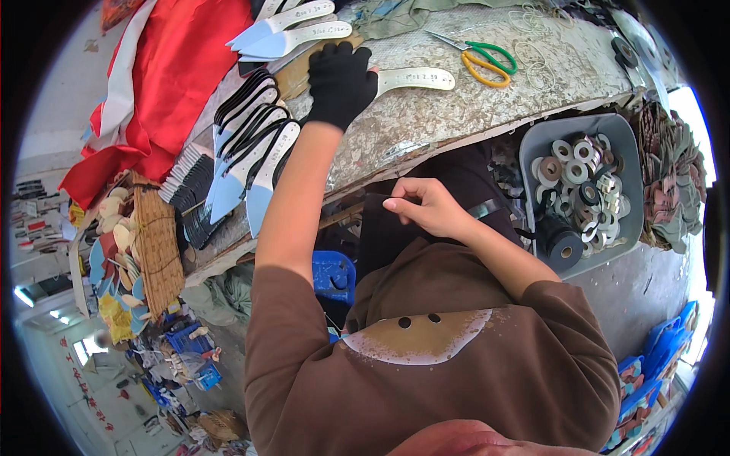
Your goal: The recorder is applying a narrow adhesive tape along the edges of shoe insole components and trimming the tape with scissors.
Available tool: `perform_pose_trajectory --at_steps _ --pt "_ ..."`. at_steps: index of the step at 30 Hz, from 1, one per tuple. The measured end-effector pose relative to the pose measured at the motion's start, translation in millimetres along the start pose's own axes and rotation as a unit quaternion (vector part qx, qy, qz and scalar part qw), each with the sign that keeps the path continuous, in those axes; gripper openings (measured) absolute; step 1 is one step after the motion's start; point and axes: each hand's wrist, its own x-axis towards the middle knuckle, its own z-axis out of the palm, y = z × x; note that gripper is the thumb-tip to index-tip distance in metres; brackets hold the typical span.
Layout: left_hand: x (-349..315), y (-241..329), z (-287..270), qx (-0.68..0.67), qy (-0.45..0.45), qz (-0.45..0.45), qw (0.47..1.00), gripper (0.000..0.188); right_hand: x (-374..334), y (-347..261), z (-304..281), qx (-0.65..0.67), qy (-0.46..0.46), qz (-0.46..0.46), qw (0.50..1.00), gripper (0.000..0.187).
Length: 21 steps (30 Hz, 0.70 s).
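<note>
My left hand (338, 87), in a black glove, is closed over one end of a white insole board (417, 77) on the workbench. The narrow end of the board sticks out to the right of the thumb; the rest is hidden beneath the hand. Bare and held over my lap, my right hand (430, 205) has its fingers curled in and its thumb close to the forefinger, with nothing visible in it. Beyond the left hand lie several white-and-blue insole boards (304, 34). Left of that forearm are overlapping insole boards with black edging (255, 163).
Scissors (487, 62) with green and yellow handles lie on the worn workbench (525, 91). A grey bin (635, 152) of tape rolls stands at the right. Red cloth (163, 68) and a wicker basket (157, 251) are at the left. A blue plastic crate (334, 277) is below the bench.
</note>
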Motion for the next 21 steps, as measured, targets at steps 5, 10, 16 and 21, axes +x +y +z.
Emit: perform_pose_trajectory --at_steps 5,10,16,21 --pt "-47.2 -6.9 30.3 -0.098 -0.168 -0.168 0.967 0.024 -1.0 -12.8 -2.8 -0.023 0.021 -0.071 0.997 0.012" --pt "-77.9 42.1 -49.1 -0.194 -0.066 -0.29 0.935 0.017 0.0 -55.5 -36.4 -0.03 0.04 -0.031 0.998 0.01" --pt "-99.2 54.7 -38.8 -0.322 -0.048 -0.328 0.886 0.026 83.5 -97.2 -54.4 -0.227 0.062 -0.098 0.967 0.023" --pt "-97.0 50.4 -42.7 -0.367 -0.044 -0.346 0.863 0.036 126.9 -88.3 -85.5 -0.312 -0.061 -0.124 0.94 0.022"
